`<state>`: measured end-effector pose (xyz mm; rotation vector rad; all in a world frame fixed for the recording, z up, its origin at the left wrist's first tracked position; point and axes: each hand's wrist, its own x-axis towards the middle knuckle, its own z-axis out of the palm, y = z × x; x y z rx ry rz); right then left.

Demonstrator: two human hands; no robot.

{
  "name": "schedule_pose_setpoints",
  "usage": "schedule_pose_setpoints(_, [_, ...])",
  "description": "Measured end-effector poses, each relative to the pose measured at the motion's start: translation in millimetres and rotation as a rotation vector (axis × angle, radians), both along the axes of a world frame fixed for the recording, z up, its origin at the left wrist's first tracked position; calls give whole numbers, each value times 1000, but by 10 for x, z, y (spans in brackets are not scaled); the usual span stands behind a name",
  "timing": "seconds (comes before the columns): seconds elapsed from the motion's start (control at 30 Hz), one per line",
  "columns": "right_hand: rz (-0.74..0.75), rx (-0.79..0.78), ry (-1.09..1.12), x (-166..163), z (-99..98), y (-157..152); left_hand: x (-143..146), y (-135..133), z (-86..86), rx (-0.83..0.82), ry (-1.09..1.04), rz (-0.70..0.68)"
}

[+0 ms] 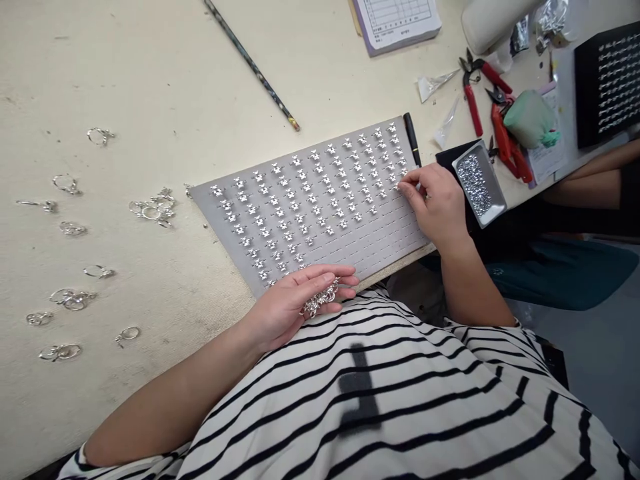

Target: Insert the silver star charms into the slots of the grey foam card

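A grey slotted ring board [370, 250] lies slanted at the table's front edge, with rows of silver rings [300, 193] standing in its slots. Bare slots run along its near right side. My left hand [305, 297] is cupped over the board's near edge, closed around a bunch of silver rings [321, 298]. At the right end of the board, my right hand [434, 200] pinches a ring [399, 187] at the end of a row; the fingers mostly hide it. Loose silver rings [153, 208] are scattered on the table to the left.
A pencil [253, 65] and a form pad [397, 23] lie behind the board. Right of it are a black pen [411, 139], a tray of small metal pieces [479, 183], red-handled pliers [473, 100] and a green bag [531, 120]. Another person's arm [590, 177] rests beside a black ring board [610, 83].
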<state>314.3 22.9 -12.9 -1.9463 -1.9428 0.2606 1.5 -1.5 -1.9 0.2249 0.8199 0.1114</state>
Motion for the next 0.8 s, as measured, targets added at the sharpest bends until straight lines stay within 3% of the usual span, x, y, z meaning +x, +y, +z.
schedule_pose_setpoints(0.1, [-20,177,175,-261,137,-213,5,2,0,-14,1,4])
schedule_pose_setpoints(0.23, [379,60,342,-733,245,-552,27,-4,-12,-36,-36,14])
schedule_pose_setpoints(0.3, [450,40,311,-901,212,-658,35,-6,-13,-42,-27,26])
schedule_pose_setpoints(0.43, [463,1,311,-1009,114,-715,44,-8,-1,-39,-16,33])
schedule_pose_setpoints(0.63, [454,-114,291,-967,136,-687,56,-18,20,-19,9,54])
schedule_pose_setpoints(0.8, [461,-3,335,-994,123,-739,46,-19,28,-17,6,44])
